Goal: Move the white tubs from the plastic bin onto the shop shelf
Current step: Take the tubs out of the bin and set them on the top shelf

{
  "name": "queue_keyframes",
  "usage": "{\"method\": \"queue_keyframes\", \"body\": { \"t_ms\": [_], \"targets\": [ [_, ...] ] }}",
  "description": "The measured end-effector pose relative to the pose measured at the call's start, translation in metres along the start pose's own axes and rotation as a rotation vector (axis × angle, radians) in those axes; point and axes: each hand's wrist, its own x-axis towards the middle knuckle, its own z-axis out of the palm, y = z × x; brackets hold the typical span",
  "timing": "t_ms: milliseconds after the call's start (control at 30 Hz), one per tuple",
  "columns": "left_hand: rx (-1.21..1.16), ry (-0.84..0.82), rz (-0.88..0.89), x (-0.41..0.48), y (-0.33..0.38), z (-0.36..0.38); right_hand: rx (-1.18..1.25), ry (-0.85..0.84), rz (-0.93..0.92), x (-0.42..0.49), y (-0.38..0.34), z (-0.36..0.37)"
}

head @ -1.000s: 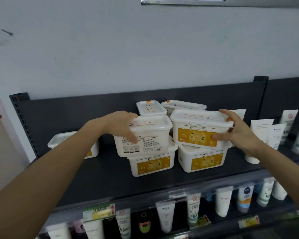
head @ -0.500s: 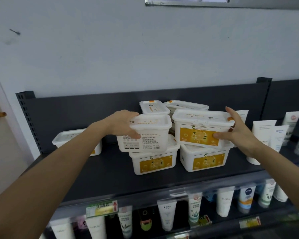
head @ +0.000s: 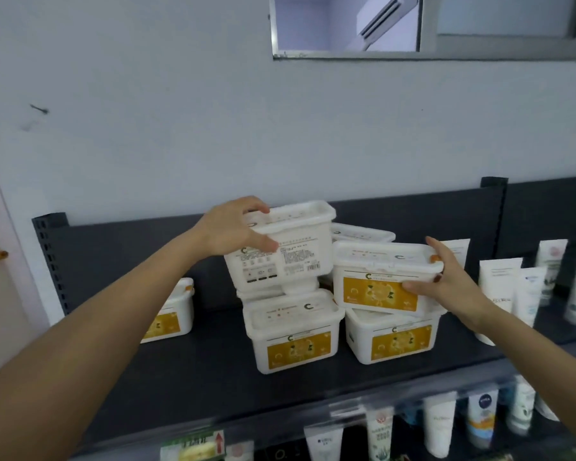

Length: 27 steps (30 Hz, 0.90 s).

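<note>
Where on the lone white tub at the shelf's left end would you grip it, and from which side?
Probably its short ends, just under the overhanging lid rim, coming from the front. The lone tub stands upright on the shelf with nothing on top. Its walls look narrower toward the base, so the rim gives a ledge to hook.

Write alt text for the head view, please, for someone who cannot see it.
The left hand holds a white tub tilted above tubs stacked on a dark shelf; the right hand grips a second tub atop the stack. Cosmetic tubes stand nearby.
</note>
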Motion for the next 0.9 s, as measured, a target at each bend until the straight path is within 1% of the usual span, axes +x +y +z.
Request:
{"method": "queue_keyframes", "body": {
  "t_ms": [67,167,300,433,533,667,733,800,900],
  "targets": [
    [0.041,0.084,-0.016,0.016,0.007,0.001,0.015,-0.007,0.009,0.001,-0.001,0.001],
    [0.123,0.137,-0.081,0.042,0.016,0.016,0.047,-0.014,0.045,0.004,0.000,0.002],
    [0.048,0.141,-0.125,0.081,0.021,0.026,0.079,-0.033,0.058,0.007,0.003,0.002],
    [0.172,0.101,-0.117,0.112,0.031,0.035,0.098,-0.063,0.061,0.010,0.004,0.002],
    [0.097,0.124,-0.082,0.138,0.033,0.045,0.114,-0.055,0.046,0.011,0.007,0.003],
    [0.214,0.104,-0.016,0.156,0.031,0.061,0.112,-0.049,0.021,0.011,0.013,0.004],
    [0.364,0.152,-0.011,0.157,0.033,0.069,0.106,-0.050,0.021,0.012,0.016,0.003],
    [0.478,0.224,0.035,0.152,0.039,0.074,0.090,-0.050,0.021,0.012,0.018,0.002],
    [0.434,0.329,0.202,0.131,0.052,0.083,0.057,-0.041,0.020,0.011,0.018,0.001]
  ]
}}
